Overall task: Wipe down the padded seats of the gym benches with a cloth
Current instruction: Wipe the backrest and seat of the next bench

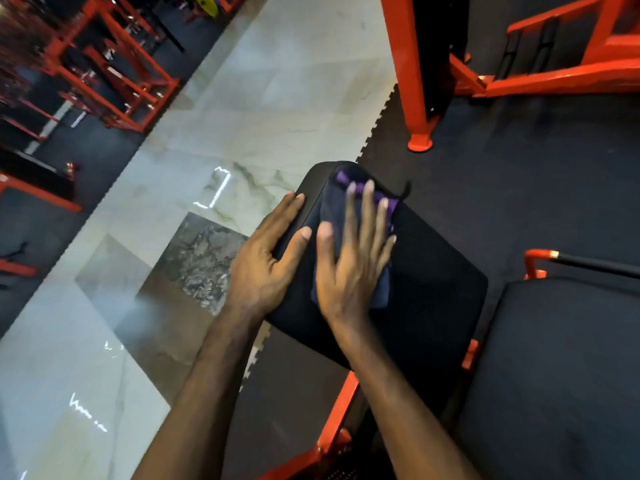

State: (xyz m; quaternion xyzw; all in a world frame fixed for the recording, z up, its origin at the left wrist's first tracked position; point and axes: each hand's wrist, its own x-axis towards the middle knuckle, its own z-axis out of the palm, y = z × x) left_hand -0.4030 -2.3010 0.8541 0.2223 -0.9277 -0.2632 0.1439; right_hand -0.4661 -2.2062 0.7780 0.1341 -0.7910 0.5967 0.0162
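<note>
A black padded bench seat [436,282] sits at the middle of the view on an orange frame. A dark blue cloth with a purple edge [334,206] lies on its far left part. My right hand [353,261] presses flat on the cloth with straight, spread fingers. My left hand [266,258] rests flat on the seat's left edge, fingers straight, thumb beside the cloth. Most of the cloth is hidden under my right hand.
A second black pad [561,368] lies at the lower right. An orange upright post [412,71] stands beyond the seat on black rubber matting. A glossy marble floor strip [214,133] runs to the left, with orange racks [114,74] at the far left.
</note>
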